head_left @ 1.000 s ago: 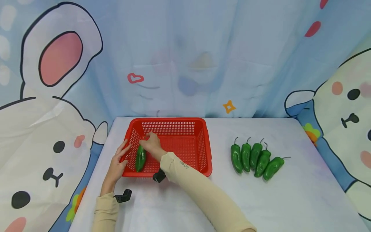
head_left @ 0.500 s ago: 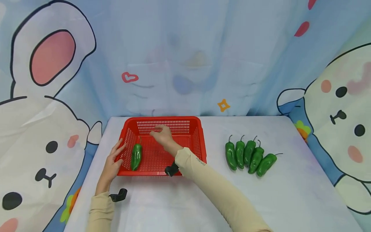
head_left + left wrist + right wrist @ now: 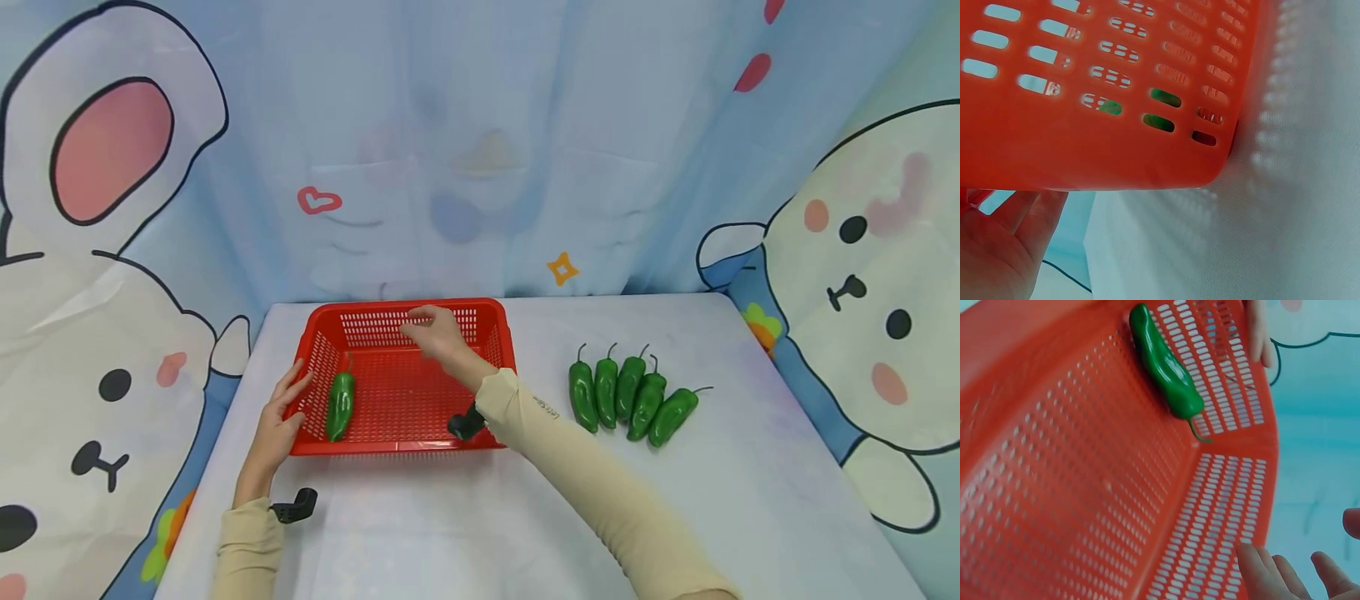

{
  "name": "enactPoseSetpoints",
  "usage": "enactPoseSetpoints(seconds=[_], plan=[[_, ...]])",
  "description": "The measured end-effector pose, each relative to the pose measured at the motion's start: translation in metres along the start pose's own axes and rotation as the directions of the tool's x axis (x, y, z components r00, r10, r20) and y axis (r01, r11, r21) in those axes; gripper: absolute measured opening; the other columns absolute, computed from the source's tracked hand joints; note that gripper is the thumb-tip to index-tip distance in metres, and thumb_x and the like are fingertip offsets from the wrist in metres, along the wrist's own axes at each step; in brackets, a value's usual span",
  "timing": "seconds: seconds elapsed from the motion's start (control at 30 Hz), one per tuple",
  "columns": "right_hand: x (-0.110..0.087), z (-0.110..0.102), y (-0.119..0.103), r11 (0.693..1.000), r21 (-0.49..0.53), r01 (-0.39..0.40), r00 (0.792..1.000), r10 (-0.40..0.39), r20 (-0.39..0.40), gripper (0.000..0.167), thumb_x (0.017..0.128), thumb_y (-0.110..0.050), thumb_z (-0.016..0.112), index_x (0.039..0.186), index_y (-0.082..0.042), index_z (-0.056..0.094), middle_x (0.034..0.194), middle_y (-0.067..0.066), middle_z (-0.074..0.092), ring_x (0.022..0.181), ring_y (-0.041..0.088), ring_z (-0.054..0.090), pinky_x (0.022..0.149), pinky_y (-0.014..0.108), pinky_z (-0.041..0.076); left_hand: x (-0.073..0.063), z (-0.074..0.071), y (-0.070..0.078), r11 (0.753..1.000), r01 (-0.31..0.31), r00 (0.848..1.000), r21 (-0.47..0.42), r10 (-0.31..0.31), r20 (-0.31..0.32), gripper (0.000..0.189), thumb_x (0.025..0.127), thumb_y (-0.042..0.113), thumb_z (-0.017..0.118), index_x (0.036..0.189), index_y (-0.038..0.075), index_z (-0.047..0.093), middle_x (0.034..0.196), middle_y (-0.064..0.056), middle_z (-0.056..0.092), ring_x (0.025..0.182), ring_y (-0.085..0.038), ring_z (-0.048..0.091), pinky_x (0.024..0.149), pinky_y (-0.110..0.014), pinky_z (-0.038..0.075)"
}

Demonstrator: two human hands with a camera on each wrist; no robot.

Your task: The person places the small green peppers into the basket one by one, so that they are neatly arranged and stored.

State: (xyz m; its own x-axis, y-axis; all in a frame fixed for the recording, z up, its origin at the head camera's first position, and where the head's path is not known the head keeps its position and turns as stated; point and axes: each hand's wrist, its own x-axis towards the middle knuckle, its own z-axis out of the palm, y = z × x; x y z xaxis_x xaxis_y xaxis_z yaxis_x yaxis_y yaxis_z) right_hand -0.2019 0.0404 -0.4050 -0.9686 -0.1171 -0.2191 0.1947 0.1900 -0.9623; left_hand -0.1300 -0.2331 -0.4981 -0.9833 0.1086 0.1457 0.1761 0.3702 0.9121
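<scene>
Red plastic basket with one green pepper laid inside, along the left wall towards the near corner, its stem directed to the far side. One second earlier, the stem end of this pepper was covered by the right hand; the pepper has since been let go, and the hand has been drawn away to the right, over the far part of the basket. Its fingers are loosely spread, the thumb set apart, with nothing held between them. The left hand has been kept at the basket's left rim, its fingers fairly straight and parted from the thumb; how firmly the rim is pressed cannot be told. Five further green peppers are grouped on the table to the right of the basket, well apart from it, their arrangement unaltered; the leftward shift of the whole scene is attributable to a turn of the head camera. By inference, the placing of one pepper may be regarded as complete, with five left outside and the right hand freed.
</scene>
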Motion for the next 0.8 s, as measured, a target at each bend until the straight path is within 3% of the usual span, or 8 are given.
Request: enactPoseSetpoints(seconds=[0.33, 0.43, 0.67, 0.8], plan=[[-0.013, -0.044, 0.003, 0.998, -0.053, 0.025, 0.999, -0.027, -0.042, 0.042, 0.093, -0.018, 0.065, 0.133, -0.007, 0.059, 0.125, 0.014, 0.060, 0.113, 0.028, 0.060, 0.087, 0.045, 0.053, 0.001, 0.002, 0.004, 1.000, -0.008, 1.000, 0.013, 0.008, 0.009, 0.060, 0.085, -0.018, 0.043, 0.144, -0.007, 0.044, 0.161, -0.017, 0.021, 0.148, -0.039, 0.014, 0.087, -0.006, 0.036], [-0.018, -0.055, 0.007, 0.997, -0.069, 0.042, 0.998, -0.045, -0.041, 0.042, 0.093, -0.018, 0.064, 0.133, -0.008, 0.058, 0.127, 0.015, 0.058, 0.114, 0.032, 0.060, 0.088, 0.046, 0.053, -0.001, 0.002, 0.003, 1.000, -0.001, 1.000, 0.012, 0.001, 0.006, 0.061, 0.084, -0.018, 0.043, 0.144, -0.006, 0.044, 0.162, -0.015, 0.022, 0.148, -0.039, 0.014, 0.086, -0.006, 0.037], [-0.031, -0.084, 0.016, 0.954, -0.272, 0.125, 0.989, -0.140, -0.038, 0.045, 0.095, -0.018, 0.062, 0.137, -0.002, 0.054, 0.133, 0.021, 0.055, 0.117, 0.033, 0.057, 0.090, 0.046, 0.050, -0.003, 0.002, 0.003, 1.000, 0.000, 1.000, 0.013, 0.000, 0.000, 0.060, 0.084, -0.018, 0.042, 0.144, -0.007, 0.044, 0.162, -0.014, 0.022, 0.148, -0.039, 0.014, 0.088, -0.006, 0.036], [-0.037, -0.104, 0.022, 0.955, -0.280, 0.100, 0.990, -0.124, -0.069, 0.045, 0.095, -0.018, 0.061, 0.136, -0.001, 0.055, 0.132, 0.022, 0.056, 0.116, 0.036, 0.057, 0.090, 0.048, 0.051, -0.002, 0.001, 0.005, 1.000, -0.003, 1.000, 0.020, 0.003, 0.002, 0.061, 0.085, -0.018, 0.043, 0.144, -0.006, 0.044, 0.162, -0.013, 0.022, 0.148, -0.038, 0.015, 0.087, -0.005, 0.036]])
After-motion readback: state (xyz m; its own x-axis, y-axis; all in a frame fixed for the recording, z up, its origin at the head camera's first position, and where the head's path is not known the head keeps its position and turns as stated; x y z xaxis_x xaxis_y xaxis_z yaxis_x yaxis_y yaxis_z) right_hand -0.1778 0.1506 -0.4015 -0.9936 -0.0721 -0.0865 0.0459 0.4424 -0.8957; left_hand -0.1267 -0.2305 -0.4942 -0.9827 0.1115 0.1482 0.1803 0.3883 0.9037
